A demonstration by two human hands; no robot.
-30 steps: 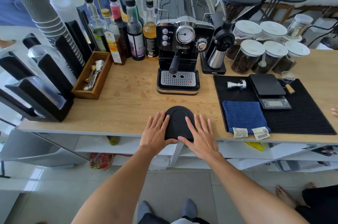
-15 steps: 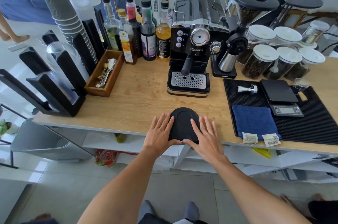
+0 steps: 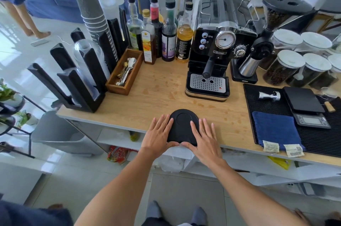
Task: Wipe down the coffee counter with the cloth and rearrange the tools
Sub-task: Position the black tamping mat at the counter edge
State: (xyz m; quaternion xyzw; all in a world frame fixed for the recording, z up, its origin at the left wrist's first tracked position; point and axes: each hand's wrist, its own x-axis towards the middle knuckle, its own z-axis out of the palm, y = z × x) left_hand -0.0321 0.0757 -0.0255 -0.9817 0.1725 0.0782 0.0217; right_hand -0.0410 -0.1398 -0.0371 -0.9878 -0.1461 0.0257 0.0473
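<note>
A black rounded tamping mat [image 3: 183,124] lies at the front edge of the wooden counter [image 3: 156,93]. My left hand [image 3: 159,136] lies flat along its left side and my right hand [image 3: 203,138] along its right side, fingers spread, thumbs meeting at its near edge. A folded blue cloth [image 3: 275,129] rests on the black ribbed mat [image 3: 317,139] to the right. A metal tamper [image 3: 269,95] and a black scale [image 3: 306,107] sit on that mat too. Small wet spots dot the wood in front of the espresso machine [image 3: 215,54].
Syrup bottles [image 3: 168,34] stand behind, a wooden spoon tray [image 3: 125,73] and black cup holders [image 3: 81,70] at left. A grinder [image 3: 258,46] and bean jars [image 3: 284,67] stand at back right. Another person's legs [image 3: 27,19] are at far left.
The camera has swung left and closer, so the counter appears shifted right. Both hands stay flat against the black mat's sides in about the same place.
</note>
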